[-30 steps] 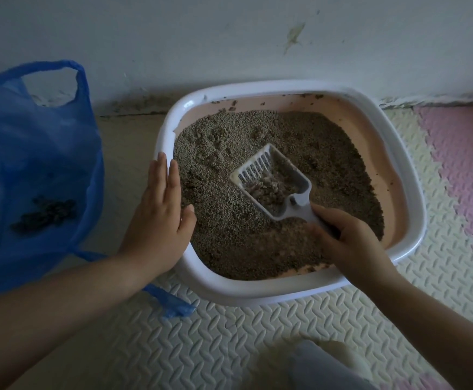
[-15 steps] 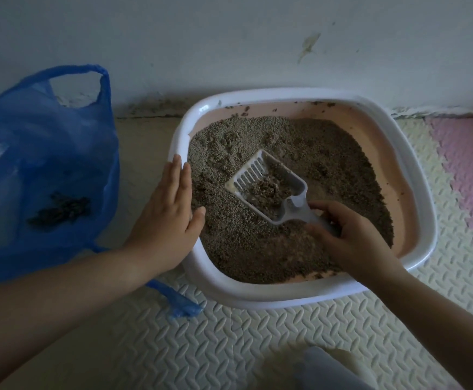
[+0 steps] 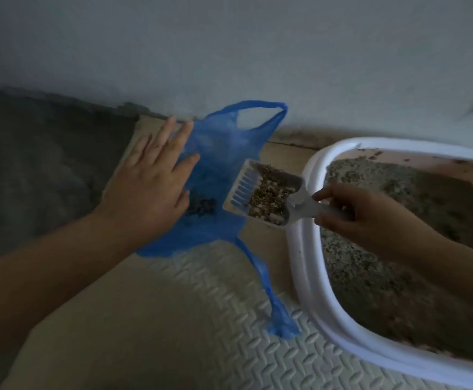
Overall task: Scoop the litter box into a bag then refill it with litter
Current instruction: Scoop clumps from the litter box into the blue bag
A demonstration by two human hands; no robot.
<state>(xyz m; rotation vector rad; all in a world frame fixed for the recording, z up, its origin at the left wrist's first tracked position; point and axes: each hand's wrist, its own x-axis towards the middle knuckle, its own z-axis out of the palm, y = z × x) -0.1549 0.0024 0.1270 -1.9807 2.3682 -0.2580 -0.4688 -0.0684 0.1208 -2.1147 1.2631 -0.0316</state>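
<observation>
A white-rimmed litter box (image 3: 305, 266) full of grey-brown litter (image 3: 376, 263) sits at the right. My right hand (image 3: 353, 212) grips the handle of a white slotted scoop (image 3: 263, 195), which carries clumped litter and hangs over the box's left rim, above the edge of a blue plastic bag (image 3: 221, 153). The bag lies on the floor mat with dark waste (image 3: 201, 206) inside. My left hand (image 3: 151, 178) rests flat on the bag's left side with fingers spread and straight.
A pale wall (image 3: 229, 52) runs along the back. Cream textured foam mat (image 3: 173, 333) covers the floor in front. A dark grey surface (image 3: 41, 164) lies at the far left, beside the bag.
My right hand lifted the loaded scoop out of the litter and carried it left over the box rim toward the bag. My left hand left the rim and now lies on the bag.
</observation>
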